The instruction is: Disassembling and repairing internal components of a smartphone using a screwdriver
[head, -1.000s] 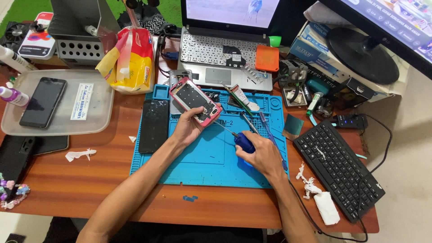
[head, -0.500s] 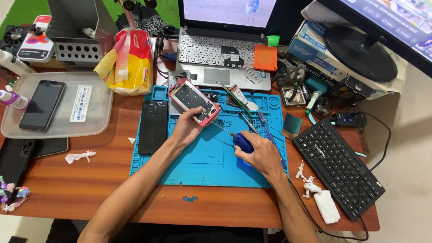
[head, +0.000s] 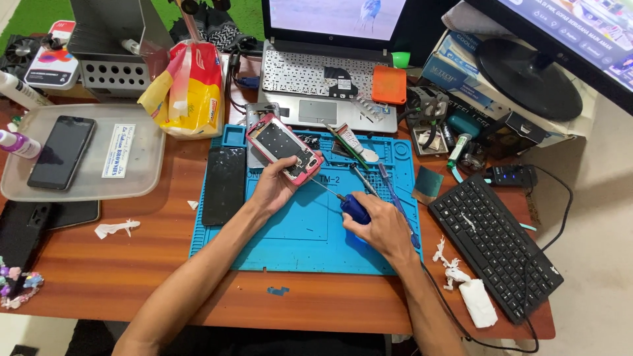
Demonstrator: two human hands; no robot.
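Hands barely shifted since earlier | left hand (head: 277,188) gripped opened pink phone (head: 283,148) | right hand (head: 382,227) closed on screwdriver (head: 343,203), tip at phone

the phone (head: 283,148) pinched in the left hand's fingers (head: 280,181) has a pink frame around a dark, opened back with silver bits. the screwdriver (head: 353,207) under the right hand's fingers (head: 376,221) has a deep blue handle and a thin silver shaft. beneath both sets of fingers lies a bright blue mat (head: 297,231), on a reddish-brown wooden table (head: 132,277). just left of the left fingers rests a glossy black panel (head: 224,184). beyond the fingertips, a yellow and red bag (head: 188,92) and an orange square case (head: 389,84). to the right of the right fingers, a black keyboard (head: 494,244) and white crumpled tissue (head: 478,303).
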